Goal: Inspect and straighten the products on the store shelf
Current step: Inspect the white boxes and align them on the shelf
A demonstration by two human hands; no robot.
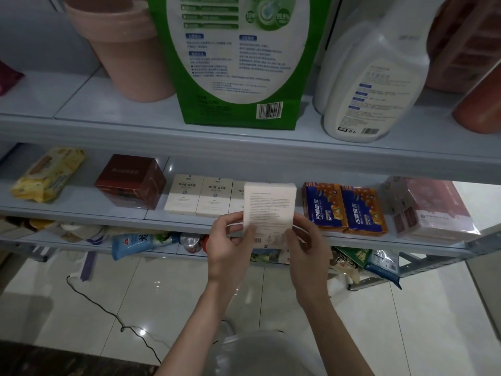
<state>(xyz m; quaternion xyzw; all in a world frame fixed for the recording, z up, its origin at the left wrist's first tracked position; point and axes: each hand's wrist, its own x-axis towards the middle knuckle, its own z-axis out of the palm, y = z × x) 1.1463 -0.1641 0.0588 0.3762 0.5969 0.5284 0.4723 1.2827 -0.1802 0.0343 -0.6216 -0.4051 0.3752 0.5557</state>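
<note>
While both hands held it in front of the middle shelf (189, 221), the white box (268, 204) stood upright, its printed back side facing the camera. The left hand (230, 248) and right hand (306, 248) had their fingers (250, 230) closed on its lower edges, beside matching white boxes (199, 196).

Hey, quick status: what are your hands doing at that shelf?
Left hand and right hand both gripping white box, back panel facing me. Held off middle shelf. Nothing blocking.
</note>
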